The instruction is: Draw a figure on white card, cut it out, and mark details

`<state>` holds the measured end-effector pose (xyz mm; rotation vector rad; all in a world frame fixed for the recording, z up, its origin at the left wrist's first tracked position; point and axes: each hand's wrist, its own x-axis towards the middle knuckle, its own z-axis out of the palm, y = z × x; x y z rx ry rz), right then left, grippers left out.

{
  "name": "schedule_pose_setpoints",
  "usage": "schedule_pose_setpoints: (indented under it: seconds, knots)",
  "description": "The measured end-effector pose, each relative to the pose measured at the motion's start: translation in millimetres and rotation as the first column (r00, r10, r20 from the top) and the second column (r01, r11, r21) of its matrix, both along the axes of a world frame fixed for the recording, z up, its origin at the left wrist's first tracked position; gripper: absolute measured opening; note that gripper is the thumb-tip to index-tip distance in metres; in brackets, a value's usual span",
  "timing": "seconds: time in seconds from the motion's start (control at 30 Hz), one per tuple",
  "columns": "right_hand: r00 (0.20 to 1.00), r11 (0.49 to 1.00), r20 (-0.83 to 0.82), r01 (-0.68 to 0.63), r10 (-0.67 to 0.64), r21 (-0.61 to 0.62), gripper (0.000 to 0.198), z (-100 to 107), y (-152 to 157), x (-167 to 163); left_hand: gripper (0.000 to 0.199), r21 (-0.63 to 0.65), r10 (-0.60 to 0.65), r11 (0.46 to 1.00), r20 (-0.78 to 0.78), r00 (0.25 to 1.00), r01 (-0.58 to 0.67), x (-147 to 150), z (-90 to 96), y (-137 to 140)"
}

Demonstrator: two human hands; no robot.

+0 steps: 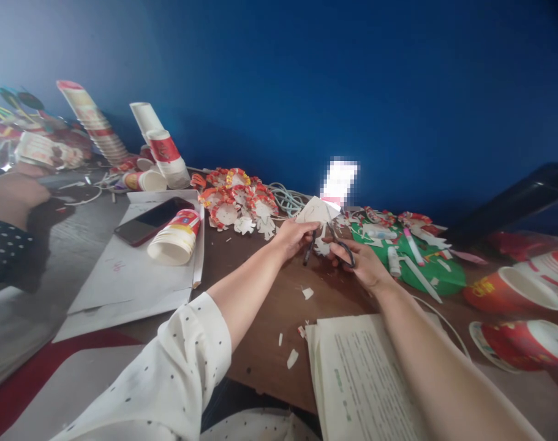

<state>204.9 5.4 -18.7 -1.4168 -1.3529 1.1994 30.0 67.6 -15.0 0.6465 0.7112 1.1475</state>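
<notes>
A white piece of paper or card [316,211] is pinched in my left hand [297,237], its lower part cut into an irregular shape. A dark pen-like stick [309,250] points down from the same hand. My right hand [359,263] is closed on black-handled scissors [347,252], fingers through the loop, blades up against the white piece. Much of the blades is hidden behind it. Small white scraps [307,294] lie on the brown table [255,306] below my hands. Left of them is a pile of red-and-white cut-out paper cups [237,199].
A bright blurred screen [339,180] stands behind my hands. To the right, a green sheet [437,278] carries markers and scraps, with paper cups [512,291] beyond. Printed sheets [356,373] lie in front. Leftward are a phone [154,222], stacked cups [92,119] and another person's arm [12,196].
</notes>
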Motion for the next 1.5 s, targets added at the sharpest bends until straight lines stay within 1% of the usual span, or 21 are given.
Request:
schedule_pose_setpoints:
  seconds: [0.17,0.37,0.53,0.67,0.8,1.07,1.3,1.5]
  knots:
    - [0.999,1.0,0.034,0.0,0.0,-0.006,0.056,1,0,3,0.017,-0.002,-0.046,0.999,-0.031,0.998,0.046,-4,2.5,0]
    - [0.998,0.999,0.046,-0.033,0.034,-0.011,0.055,6,-1,3,0.02,0.031,-0.062,0.997,-0.09,0.994,0.065,-7,2.1,2]
    - [0.997,0.999,0.064,-0.043,0.044,-0.005,0.052,12,-4,1,0.015,0.053,-0.072,0.995,-0.128,0.989,0.08,-9,0.9,3]
    - [0.996,0.999,0.082,-0.045,0.046,-0.013,0.055,12,-4,1,0.013,0.071,-0.089,0.992,-0.158,0.983,0.102,-11,-0.8,5]
    - [0.994,0.999,0.098,-0.049,0.05,-0.015,0.054,11,-3,3,0.011,0.088,-0.094,0.99,-0.166,0.982,0.11,-12,-1.0,6]
    - [0.989,0.999,0.139,-0.043,0.044,-0.004,0.046,12,-2,3,0.011,0.104,-0.103,0.987,-0.19,0.976,0.124,-13,-3.4,8]
    - [0.989,0.999,0.14,-0.035,0.036,-0.007,0.049,13,-3,2,0.009,0.132,-0.105,0.982,-0.187,0.977,0.131,-13,-4.1,8]
    - [0.989,0.999,0.142,-0.049,0.047,0.01,0.05,12,-3,2,0.009,0.118,-0.107,0.984,-0.186,0.977,0.13,-13,-2.1,7]
